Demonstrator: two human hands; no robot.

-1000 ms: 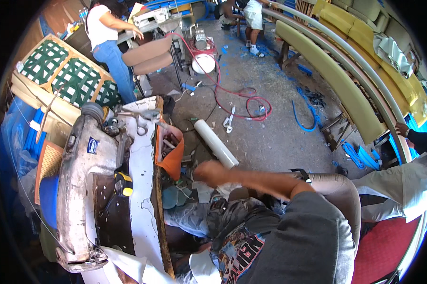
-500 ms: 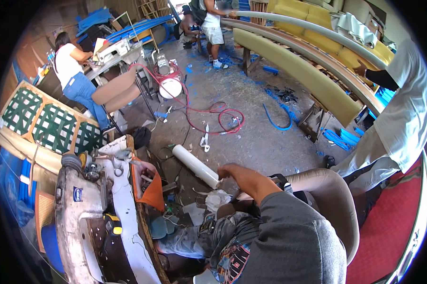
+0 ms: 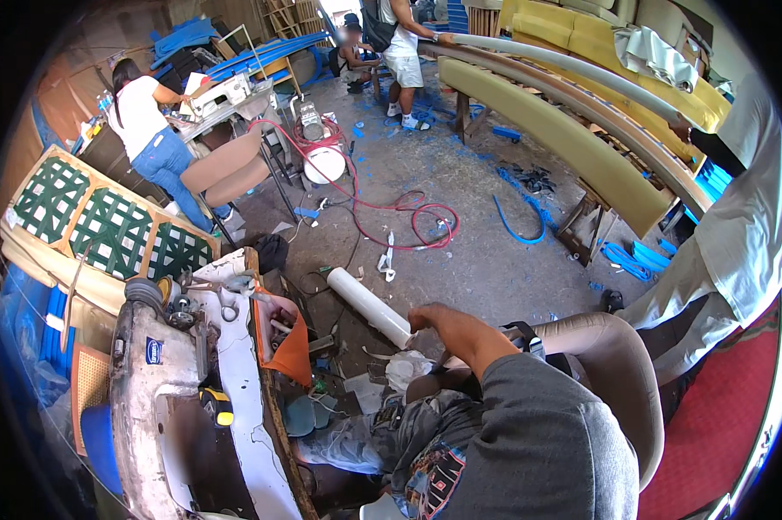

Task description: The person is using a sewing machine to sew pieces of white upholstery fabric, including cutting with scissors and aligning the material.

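Dusty workshop floor (image 3: 495,260) below me; my right hand (image 3: 439,322) grips the near end of a white roll (image 3: 369,305). I cannot see my left hand.

The person wears a grey long sleeve (image 3: 538,433) that ends at the wrist, leaving the hand (image 3: 439,322) bare. Below it shows a dark shirt with a colourful print (image 3: 434,485). Grey patterned trousers (image 3: 408,425) cover the legs.
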